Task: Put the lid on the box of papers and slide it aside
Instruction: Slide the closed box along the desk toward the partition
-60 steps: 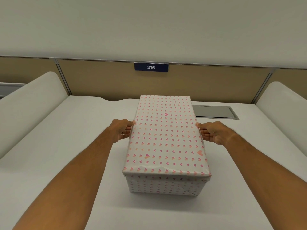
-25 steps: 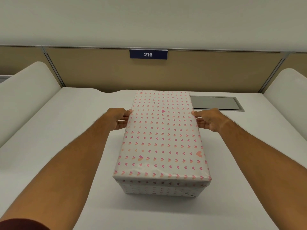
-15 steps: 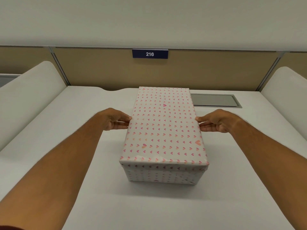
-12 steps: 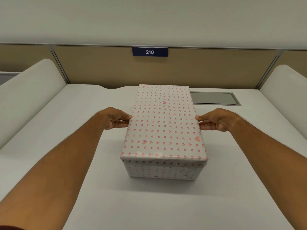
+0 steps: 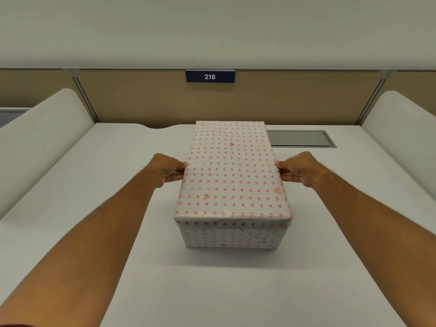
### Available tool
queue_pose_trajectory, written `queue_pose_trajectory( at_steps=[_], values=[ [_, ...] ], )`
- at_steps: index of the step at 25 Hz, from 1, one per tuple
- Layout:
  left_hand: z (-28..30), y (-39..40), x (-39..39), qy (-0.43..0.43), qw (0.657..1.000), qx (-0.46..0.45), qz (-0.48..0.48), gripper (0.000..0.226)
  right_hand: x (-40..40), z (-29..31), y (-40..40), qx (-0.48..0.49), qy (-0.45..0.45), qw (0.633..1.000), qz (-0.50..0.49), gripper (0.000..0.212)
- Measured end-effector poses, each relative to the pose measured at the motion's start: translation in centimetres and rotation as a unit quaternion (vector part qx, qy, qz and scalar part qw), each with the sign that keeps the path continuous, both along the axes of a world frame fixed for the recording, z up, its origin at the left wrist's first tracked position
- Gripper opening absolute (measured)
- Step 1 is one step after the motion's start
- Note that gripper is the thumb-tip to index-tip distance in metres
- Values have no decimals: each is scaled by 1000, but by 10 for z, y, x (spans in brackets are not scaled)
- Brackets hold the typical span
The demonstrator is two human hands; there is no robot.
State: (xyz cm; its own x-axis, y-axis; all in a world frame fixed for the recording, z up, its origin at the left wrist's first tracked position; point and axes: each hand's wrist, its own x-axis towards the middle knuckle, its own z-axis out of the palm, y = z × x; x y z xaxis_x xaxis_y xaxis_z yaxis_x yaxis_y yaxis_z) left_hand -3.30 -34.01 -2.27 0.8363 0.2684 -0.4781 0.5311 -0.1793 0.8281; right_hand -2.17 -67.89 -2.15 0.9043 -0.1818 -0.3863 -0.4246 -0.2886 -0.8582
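Observation:
A long box wrapped in white paper with small pink hearts stands in the middle of the white desk. Its lid, in the same paper, sits flat on top and covers it fully, so the papers inside are hidden. My left hand presses against the lid's left long edge, fingers curled onto the side. On the opposite long edge my right hand does the same. The box is clamped between both hands.
The white desk has raised white side panels at the left and right. A grey cable hatch lies flush behind the box on the right. A tan partition with a blue "216" sign closes the back.
The box was swung slightly, its near end going left and then back to straight. Both hands have stayed on its sides, and the box now sits a little farther from me.

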Motion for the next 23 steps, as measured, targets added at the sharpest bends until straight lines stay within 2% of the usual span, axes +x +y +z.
queue_pose_trajectory(
  at_steps=[10,23],
  values=[
    [-5,-11,-9,-35,999,21,4,10,1,-6,4,23,-9,999,21,25],
    [4,-21,-10,-28,998,33,52,12,22,6,3,21,16,997,72,21]
  ],
)
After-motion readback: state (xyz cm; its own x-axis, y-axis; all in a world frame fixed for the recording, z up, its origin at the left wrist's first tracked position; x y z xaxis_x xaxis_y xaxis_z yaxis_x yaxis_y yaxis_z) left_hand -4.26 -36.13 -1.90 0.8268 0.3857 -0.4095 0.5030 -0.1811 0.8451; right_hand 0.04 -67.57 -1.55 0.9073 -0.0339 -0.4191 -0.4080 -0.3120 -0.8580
